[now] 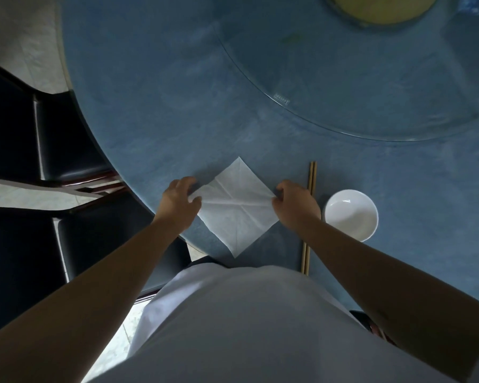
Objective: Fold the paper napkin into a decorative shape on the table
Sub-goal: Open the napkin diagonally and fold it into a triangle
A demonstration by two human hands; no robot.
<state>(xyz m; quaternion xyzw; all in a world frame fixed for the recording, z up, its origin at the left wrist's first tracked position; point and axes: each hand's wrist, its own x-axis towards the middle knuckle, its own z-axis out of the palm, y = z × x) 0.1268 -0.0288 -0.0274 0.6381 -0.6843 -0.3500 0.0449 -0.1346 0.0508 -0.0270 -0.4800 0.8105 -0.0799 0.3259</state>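
Note:
A white paper napkin (237,207) lies unfolded on the blue table (177,111), turned like a diamond, with crease lines crossing its middle. One corner points away from me, one points at my body near the table's edge. My left hand (179,201) pinches the napkin's left corner between thumb and fingers. My right hand (295,204) pinches the right corner. Both corners are lifted slightly off the table; the rest lies flat.
A pair of wooden chopsticks (310,205) lies just right of my right hand, partly under my forearm. A white bowl (351,214) stands further right. A glass turntable (371,87) covers the far table. Dark chairs (67,150) stand at the left.

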